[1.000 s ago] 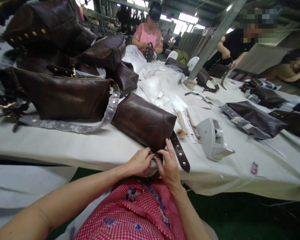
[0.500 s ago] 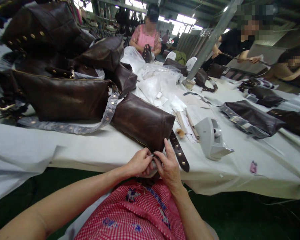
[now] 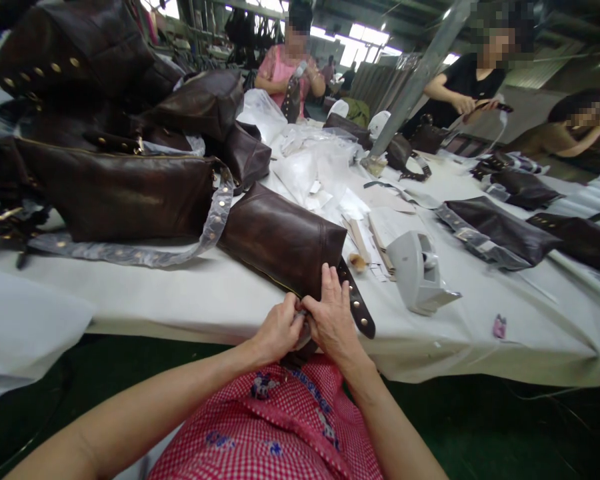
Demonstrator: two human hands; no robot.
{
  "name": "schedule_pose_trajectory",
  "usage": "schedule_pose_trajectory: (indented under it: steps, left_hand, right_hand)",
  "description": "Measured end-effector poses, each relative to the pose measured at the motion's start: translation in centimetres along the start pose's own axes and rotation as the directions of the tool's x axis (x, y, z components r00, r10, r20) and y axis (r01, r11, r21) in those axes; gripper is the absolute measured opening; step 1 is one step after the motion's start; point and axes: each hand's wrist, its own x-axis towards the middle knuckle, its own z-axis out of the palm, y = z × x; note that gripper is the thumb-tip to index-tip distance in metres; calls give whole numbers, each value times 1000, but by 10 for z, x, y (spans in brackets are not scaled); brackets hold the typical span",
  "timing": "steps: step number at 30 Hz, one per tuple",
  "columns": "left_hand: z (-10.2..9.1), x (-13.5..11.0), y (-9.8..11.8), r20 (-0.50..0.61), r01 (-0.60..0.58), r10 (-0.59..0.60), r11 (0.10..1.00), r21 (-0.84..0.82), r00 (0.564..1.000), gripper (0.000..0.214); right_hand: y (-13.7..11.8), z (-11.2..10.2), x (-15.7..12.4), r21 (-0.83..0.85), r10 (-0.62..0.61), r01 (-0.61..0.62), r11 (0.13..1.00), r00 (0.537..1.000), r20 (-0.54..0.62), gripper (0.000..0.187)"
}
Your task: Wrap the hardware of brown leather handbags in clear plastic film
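Observation:
A dark brown leather bag [image 3: 280, 240] lies on the white table [image 3: 190, 300] with its near corner at the front edge. My left hand [image 3: 279, 328] is closed in a pinch at that corner, on a small piece I cannot make out. My right hand [image 3: 333, 313] presses on the same corner, fingers held together over the leather, thumb meeting the left hand. A studded brown strap [image 3: 357, 307] runs from the bag past my right hand.
A pile of brown bags [image 3: 105, 147] fills the left of the table, one with a plastic-wrapped strap [image 3: 215, 220]. A grey tape dispenser [image 3: 420, 273] stands right of my hands, papers and plastic bags [image 3: 320, 167] behind. Other people work at the far side.
My right hand has slid up onto the bag's corner, its fingers now flatter on the leather. The left hand keeps its pinch. The view has shifted slightly.

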Motion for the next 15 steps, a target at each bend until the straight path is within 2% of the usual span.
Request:
schedule_pose_trajectory:
  steps: [3, 7, 12, 15]
  left_hand:
    - [-4, 3, 2, 83, 110, -96, 976, -188, 992, 6]
    - [-8, 8, 5, 239, 252, -169, 890, -380, 956, 6]
    - [-7, 10, 7, 257, 305, -213, 859, -411, 943, 8]
    - [-6, 8, 5, 263, 277, -170, 848, -451, 950, 5]
  right_hand:
    - [4, 1, -1, 35, -22, 22, 999, 1000, 4, 17]
    - [13, 5, -5, 115, -36, 40, 993, 999, -29, 39]
    - [17, 5, -7, 151, -52, 52, 987, 999, -6, 45]
    - [17, 3, -9, 167, -35, 37, 985, 999, -16, 45]
